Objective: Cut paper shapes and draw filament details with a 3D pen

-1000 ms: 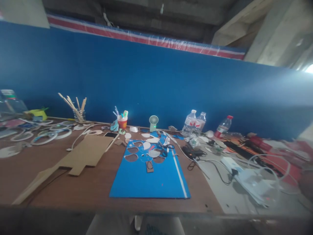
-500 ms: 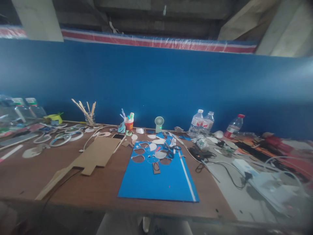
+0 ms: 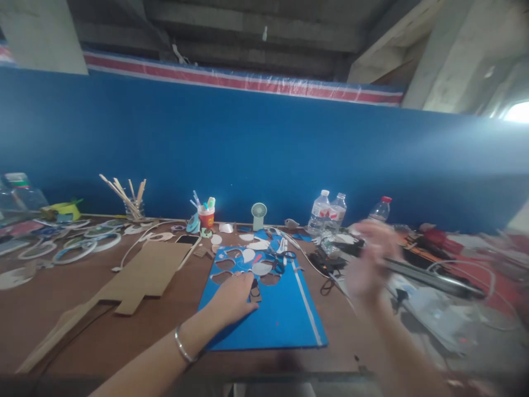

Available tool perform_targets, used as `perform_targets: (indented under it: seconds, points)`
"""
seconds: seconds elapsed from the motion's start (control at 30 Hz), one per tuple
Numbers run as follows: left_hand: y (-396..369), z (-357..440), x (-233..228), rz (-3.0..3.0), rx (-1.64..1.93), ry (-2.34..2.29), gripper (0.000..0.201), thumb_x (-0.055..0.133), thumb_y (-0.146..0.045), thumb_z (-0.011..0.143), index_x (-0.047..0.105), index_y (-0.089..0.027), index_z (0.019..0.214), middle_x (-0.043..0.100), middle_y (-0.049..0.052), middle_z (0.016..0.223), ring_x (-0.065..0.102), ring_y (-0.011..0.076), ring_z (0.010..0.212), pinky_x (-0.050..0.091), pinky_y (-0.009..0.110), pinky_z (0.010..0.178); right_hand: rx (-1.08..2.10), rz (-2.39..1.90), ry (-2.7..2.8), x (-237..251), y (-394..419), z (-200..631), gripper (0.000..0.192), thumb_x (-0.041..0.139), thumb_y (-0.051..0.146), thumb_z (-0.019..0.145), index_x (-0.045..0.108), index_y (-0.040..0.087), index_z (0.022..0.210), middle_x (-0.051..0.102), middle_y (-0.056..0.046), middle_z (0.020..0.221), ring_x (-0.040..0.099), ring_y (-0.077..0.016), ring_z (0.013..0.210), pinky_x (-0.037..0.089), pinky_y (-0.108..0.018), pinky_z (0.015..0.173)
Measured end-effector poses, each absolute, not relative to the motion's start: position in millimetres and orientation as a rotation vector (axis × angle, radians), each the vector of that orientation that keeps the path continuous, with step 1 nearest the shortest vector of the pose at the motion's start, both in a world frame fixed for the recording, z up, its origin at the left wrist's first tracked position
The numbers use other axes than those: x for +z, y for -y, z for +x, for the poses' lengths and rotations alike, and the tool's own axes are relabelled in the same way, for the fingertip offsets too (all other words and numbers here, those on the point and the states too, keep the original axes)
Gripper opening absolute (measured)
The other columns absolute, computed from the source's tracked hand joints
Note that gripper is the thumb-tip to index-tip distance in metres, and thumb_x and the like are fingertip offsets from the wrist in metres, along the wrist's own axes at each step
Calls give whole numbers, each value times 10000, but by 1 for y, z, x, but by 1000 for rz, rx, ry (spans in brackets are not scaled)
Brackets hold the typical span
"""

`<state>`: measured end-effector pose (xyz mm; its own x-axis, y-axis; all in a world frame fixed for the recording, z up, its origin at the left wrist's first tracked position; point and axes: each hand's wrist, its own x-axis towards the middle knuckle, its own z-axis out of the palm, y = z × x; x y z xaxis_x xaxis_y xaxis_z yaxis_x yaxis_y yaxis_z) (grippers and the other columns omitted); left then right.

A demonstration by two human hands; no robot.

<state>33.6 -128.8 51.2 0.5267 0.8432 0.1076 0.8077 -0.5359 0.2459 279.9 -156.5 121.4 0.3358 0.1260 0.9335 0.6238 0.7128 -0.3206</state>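
Observation:
My left hand (image 3: 233, 298), with a silver bangle (image 3: 184, 346) on the wrist, rests on the blue board (image 3: 285, 322). Its fingers are curled at the edge of a small brown cardboard piece (image 3: 256, 298) with a dark loop on it; what they pinch is hidden. My right hand (image 3: 372, 259) is raised on the right and smeared by motion. It is closed around a long dark tool (image 3: 433, 277) with a shiny shaft, whose kind I cannot make out. Scissors (image 3: 280, 264) with dark handles and pale cut-outs (image 3: 262, 268) lie at the board's far end.
Brown cardboard (image 3: 142, 273) lies to the left, beside a phone (image 3: 187, 240). Behind stand a cup of pens (image 3: 206, 216), a small fan (image 3: 259, 214), a jar of sticks (image 3: 134, 208) and water bottles (image 3: 319, 212). A power strip (image 3: 438, 322) and cables lie right.
Both hands have come into view. The left has reached onto the blue board, and the right now has a long dark tool on the right side. The view has turned slightly right.

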Motion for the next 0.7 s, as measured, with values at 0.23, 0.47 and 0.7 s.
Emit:
perform_targets:
  seconds: [0.23,0.47,0.7]
  points:
    - [123,24,47,2561,411,-1487,216,544,-378,712,514,-209,844,601,64,868,559,250,854,375,299,674,-214,-1049,1440,37,103,242,211,422,358,847,552,192,835,575,-56,848,508,-235,848,370,-396,766]
    - [55,-41,77,2315,590,-1825,311,548,-383,714,478,-202,958,627,82,909,597,253,833,400,294,658,-182,-1119,1546,15,102,241,149,458,316,831,546,197,844,591,-54,835,512,-231,833,357,-377,765]
    - [-8,-109,103,2003,838,-2166,220,607,-325,654,474,-168,732,623,114,803,587,296,876,399,297,675,-169,-1155,1554,13,104,244,147,456,305,833,548,190,842,590,-67,856,509,-240,859,360,-381,764]
